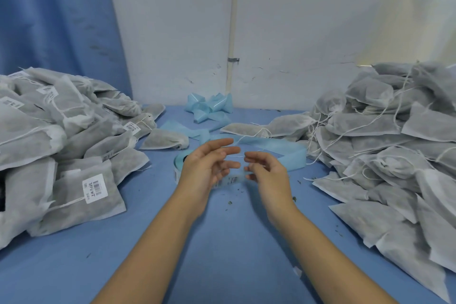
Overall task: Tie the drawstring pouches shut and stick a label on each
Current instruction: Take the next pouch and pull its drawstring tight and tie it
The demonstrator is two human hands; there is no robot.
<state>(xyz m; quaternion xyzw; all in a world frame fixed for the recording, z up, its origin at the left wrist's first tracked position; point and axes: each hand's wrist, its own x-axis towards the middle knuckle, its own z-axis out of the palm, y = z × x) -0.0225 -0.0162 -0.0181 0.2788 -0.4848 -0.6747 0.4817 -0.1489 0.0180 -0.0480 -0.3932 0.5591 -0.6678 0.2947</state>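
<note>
My left hand (pixel 207 168) and my right hand (pixel 266 175) hover close together over the middle of the blue table (pixel 222 242), fingertips facing each other. The fingers of both are spread and relaxed, and I see nothing gripped in either. Just below and between them lies a blurred strip of white barcode labels (pixel 229 180) on light-blue backing paper (pixel 283 155), which curls round behind the hands. Labelled grey pouches (pixel 74 192) are heaped on the left. Unlabelled pouches with loose white drawstrings (pixel 382 155) are piled on the right.
Crumpled pieces of blue backing paper (pixel 209 106) lie at the back by the white wall. A single pouch (pixel 165 140) and another (pixel 249 129) lie flat behind the hands. Small dark crumbs (pixel 229 202) dot the table. A blue curtain (pixel 49 20) hangs at the left.
</note>
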